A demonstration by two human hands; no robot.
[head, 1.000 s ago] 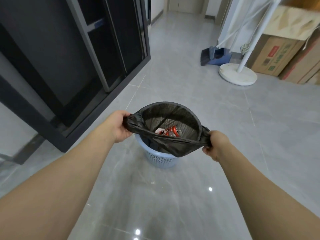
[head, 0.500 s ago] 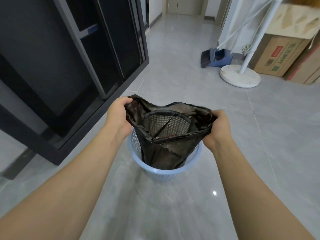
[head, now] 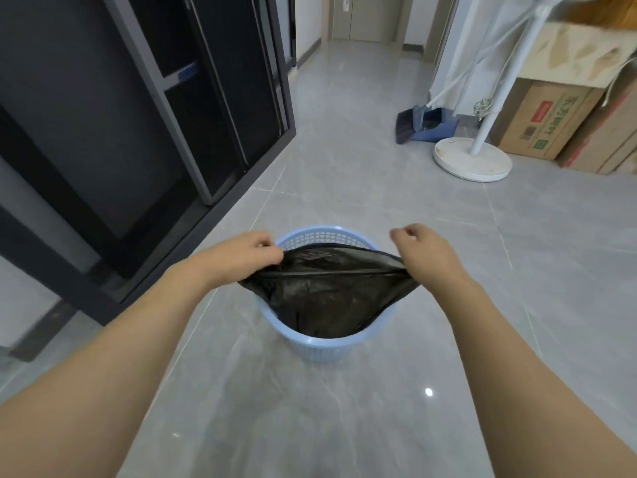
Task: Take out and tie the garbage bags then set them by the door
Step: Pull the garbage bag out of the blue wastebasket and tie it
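Note:
A black garbage bag hangs partly inside a light blue mesh bin on the grey tiled floor. My left hand grips the bag's left top corner. My right hand grips its right top corner. The bag's mouth is pulled taut between them into a nearly flat line above the bin's rim, so its contents are hidden. The bag's lower part still sits in the bin. A closed door shows at the far end of the corridor.
A black sliding-door frame runs along the left. At the right stand a white fan base, a blue broom and dustpan and stacked cardboard boxes. Open floor leads down the corridor.
My hands have lifted the bag's rim off the bin and pulled it apart sideways, flattening the open mouth into a closed line. The red item inside is no longer visible.

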